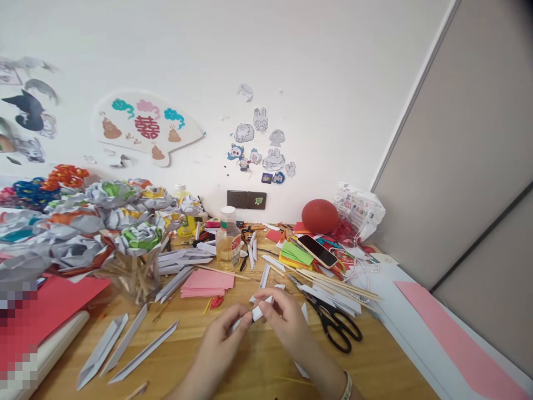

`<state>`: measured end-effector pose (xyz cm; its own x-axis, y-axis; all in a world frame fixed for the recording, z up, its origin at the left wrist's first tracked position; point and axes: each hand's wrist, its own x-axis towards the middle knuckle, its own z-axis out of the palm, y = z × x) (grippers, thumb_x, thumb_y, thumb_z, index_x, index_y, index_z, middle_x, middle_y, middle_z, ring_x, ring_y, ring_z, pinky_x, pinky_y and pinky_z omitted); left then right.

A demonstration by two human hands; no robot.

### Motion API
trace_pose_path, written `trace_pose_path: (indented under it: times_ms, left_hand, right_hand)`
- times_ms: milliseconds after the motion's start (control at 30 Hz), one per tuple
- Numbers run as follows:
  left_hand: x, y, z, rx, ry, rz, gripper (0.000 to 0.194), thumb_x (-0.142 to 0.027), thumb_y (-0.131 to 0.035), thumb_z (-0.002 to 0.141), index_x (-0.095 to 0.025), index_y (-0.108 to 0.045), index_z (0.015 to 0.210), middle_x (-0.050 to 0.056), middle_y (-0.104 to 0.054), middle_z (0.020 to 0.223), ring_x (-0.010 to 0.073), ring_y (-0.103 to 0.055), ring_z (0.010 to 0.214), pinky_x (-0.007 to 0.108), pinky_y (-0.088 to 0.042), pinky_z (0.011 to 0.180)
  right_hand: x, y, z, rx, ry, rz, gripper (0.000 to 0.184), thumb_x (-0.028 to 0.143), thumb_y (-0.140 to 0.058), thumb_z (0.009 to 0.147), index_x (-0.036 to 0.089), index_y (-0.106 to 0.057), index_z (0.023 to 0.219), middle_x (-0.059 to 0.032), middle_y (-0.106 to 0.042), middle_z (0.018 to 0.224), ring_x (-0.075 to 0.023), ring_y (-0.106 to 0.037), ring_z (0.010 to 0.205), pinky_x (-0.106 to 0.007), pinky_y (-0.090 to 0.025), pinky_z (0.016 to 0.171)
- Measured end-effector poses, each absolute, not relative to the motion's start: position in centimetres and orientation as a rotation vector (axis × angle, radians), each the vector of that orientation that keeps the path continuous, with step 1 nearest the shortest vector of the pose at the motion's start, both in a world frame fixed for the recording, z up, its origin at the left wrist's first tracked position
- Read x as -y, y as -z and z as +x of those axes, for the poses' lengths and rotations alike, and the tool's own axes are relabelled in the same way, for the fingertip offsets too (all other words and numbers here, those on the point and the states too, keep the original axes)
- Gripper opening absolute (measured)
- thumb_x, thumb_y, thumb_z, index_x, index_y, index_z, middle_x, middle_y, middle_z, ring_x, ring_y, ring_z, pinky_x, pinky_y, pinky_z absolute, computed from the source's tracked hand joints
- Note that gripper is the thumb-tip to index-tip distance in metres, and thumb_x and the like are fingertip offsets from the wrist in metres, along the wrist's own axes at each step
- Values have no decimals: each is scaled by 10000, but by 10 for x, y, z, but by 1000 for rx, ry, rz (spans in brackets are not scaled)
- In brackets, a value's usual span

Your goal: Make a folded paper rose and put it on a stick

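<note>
Between my two hands, low over the middle of the wooden table (183,355), is a small folded strip of white paper (259,314). My left hand (222,336) pinches one end between thumb and fingers. On the other end, the thumb and forefinger of my right hand (287,319) close on the paper. Fingers cover part of the strip. Black-handled scissors (339,328) lie just right of my right hand. Beyond my hands is a stack of pink paper (207,282). More folded white strips (144,353) lie to the left.
Paper flowers (137,236) on sticks crowd the left. A clear bottle (228,244) of pale liquid stands behind the pink stack. At the back right are a phone (317,251), thin wooden sticks (337,283), a red balloon (320,216) and a plastic bag (361,210).
</note>
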<state>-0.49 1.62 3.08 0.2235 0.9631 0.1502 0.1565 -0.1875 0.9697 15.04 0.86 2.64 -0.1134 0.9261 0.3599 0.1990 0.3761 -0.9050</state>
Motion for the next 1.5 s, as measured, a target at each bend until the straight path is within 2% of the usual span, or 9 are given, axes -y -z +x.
trace_pose_path:
  times_ms: [167,267,500,600,900,1067,1233,1367,1500]
  left_hand:
    - [-21,-31,-7,-1039,-1004,1608,328,-500,-593,714,-187,-666,648,27,-662,668,216,-560,691,265,-421,655]
    - [-22,-32,-6,-988,-939,1610,331,-496,-577,737,-184,-683,708,38,-685,729,233,-578,760,276,-429,708]
    - [-19,-29,-4,-1023,-921,1623,372,-513,-498,780,-204,-472,574,-57,-377,539,131,-350,524,226,-310,517]
    - [-19,-26,-6,-1035,-894,1663,359,-506,-461,801,-219,-418,590,-61,-352,549,131,-336,520,223,-294,501]
    - [-19,-15,-12,-1261,-762,2193,218,-353,-416,887,-225,-580,823,27,-658,683,195,-595,606,239,-368,558]
    - [-27,-5,-15,-1178,-917,2764,269,-244,-370,905,-199,-588,755,60,-665,655,203,-605,575,258,-374,535]
    - [-28,-3,-14,-1123,-1042,3148,301,-192,-383,903,-190,-572,669,40,-647,600,188,-585,529,272,-369,522]
    - [-23,-9,-16,-1127,-1165,3248,220,-229,-410,906,-151,-609,856,88,-704,743,216,-619,611,299,-406,560]
    - [-25,-8,-22,-1051,-1181,3219,239,-144,-353,908,-162,-588,949,81,-713,778,199,-639,641,273,-432,576]
  right_hand:
    - [-7,-26,145,1669,-707,-1109,210,294,-441,906,180,-605,843,-16,-584,754,-152,-522,705,-253,-377,632]
    - [-6,-27,145,1716,-680,-1100,193,270,-437,904,176,-586,824,-13,-577,755,-149,-515,710,-249,-369,641]
    - [-8,-27,147,1701,-682,-1096,207,291,-435,909,179,-579,811,3,-557,724,-142,-503,688,-241,-358,631]
    - [-9,-27,146,1692,-661,-1108,207,290,-443,905,180,-583,798,5,-551,711,-141,-495,682,-239,-350,625]
    - [-9,-25,136,1612,-711,-1192,179,257,-475,864,179,-592,755,4,-563,663,-140,-493,623,-240,-351,576]
    - [-13,-23,139,1529,-740,-1247,190,280,-495,836,173,-595,715,5,-562,645,-141,-493,616,-241,-353,568]
    - [-18,-16,138,1416,-848,-1275,247,349,-509,821,184,-553,643,29,-476,564,-131,-432,565,-239,-315,518]
    - [-18,-14,130,1311,-899,-1232,286,399,-540,808,184,-527,619,42,-437,552,-111,-392,529,-227,-307,482]
    - [-17,-16,125,1165,-1156,-1160,343,502,-597,755,182,-536,647,78,-373,482,-75,-314,404,-207,-276,375]
